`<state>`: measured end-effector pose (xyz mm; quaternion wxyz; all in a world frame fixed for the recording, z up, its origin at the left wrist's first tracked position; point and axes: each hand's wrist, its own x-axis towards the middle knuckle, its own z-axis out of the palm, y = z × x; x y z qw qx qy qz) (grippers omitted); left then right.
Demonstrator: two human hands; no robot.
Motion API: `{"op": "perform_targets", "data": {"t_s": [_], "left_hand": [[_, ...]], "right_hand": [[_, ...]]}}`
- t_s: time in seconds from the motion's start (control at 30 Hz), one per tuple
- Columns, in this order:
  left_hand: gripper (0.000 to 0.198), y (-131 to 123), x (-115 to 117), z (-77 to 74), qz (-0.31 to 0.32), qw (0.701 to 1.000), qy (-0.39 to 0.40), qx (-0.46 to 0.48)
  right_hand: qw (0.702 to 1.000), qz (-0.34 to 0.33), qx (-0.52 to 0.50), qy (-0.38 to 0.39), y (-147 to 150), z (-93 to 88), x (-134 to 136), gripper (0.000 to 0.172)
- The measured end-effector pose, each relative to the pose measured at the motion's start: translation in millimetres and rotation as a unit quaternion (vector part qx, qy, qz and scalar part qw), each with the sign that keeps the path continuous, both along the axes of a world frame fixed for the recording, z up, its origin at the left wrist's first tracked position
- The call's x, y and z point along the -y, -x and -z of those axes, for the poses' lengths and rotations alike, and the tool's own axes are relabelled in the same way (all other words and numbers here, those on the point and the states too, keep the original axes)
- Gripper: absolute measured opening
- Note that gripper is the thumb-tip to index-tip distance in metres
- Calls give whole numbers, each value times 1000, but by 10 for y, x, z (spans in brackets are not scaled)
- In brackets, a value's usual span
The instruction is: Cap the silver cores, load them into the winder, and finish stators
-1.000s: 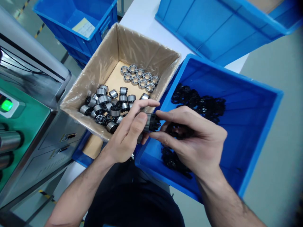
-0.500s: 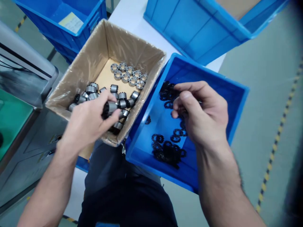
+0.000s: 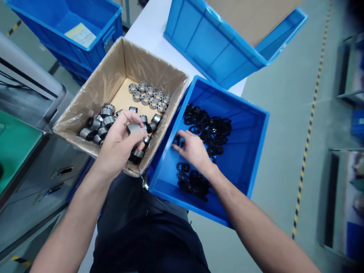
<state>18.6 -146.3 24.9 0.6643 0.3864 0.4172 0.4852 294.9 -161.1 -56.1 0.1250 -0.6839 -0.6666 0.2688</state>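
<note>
My left hand (image 3: 121,138), over the lined cardboard box (image 3: 98,68), is closed around a silver metal ring (image 3: 133,128). Beneath it, loose metal rings with black toothed edges (image 3: 106,110) lie jumbled, several on their sides. My right hand (image 3: 196,151) is low in the blue crate (image 3: 209,216), its thumb and fingers on a black toothed ring (image 3: 178,141) by the left wall; part of that ring is hidden. More black rings (image 3: 214,131) are heaped beyond the hand, and another dark pile (image 3: 195,184) lies nearer me.
Silver rings (image 3: 149,91) stand in neat rows at the box's far side. A larger blue crate (image 3: 199,41) rests on the white table (image 3: 152,22) behind. Stacked blue bins (image 3: 105,41) are at back left, beside a metal cabinet with a green top (image 3: 17,148).
My right hand has moved left and down to the ring by the crate's left wall. My left hand still holds a metal ring, now turned somewhat. The view has shifted to the right.
</note>
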Motion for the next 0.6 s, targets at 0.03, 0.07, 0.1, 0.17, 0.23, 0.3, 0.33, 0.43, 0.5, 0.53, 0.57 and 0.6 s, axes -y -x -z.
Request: {"op": "perform_targets", "data": {"t_s": [0.03,0.07,0.1,0.17,0.23,0.3,0.33,0.43,0.5,0.53,0.57,0.6], "left_hand": [[38,-47,15,0,9,999,31,30],[40,-89,31,4,19,997,56,52],[45,-129,49,11,35,994,74,67],[59,-211,86,35,74,990,80,86],[72,-302,125,74,106,988,62,96],[80,-384,162,124,113,988,34,95],[80,-415,180,148,109,990,21,93],[70,-442,231,207,100,991,-6,84],[57,-414,264,226,105,991,-11,87],[52,-393,279,230,107,990,-8,89],[48,-372,292,231,105,990,0,89],[46,-353,303,231,102,991,11,86]], "right_hand": [[1000,11,-17,-15,-82,-39,-1,29],[999,25,-35,-29,-169,-80,1,34],[997,42,-54,-42,-255,-120,8,43],[991,78,-89,-63,-394,-203,36,67],[984,109,-120,-79,-444,-311,85,82],[973,122,-168,-104,-370,-470,154,80],[965,117,-201,-121,-287,-568,193,74],[934,63,-304,-176,75,-885,287,58],[919,14,-344,-190,316,-1040,306,49],[914,-5,-358,-191,412,-1084,299,46],[910,-20,-369,-187,485,-1104,284,44],[908,-30,-377,-180,535,-1103,264,44]]}}
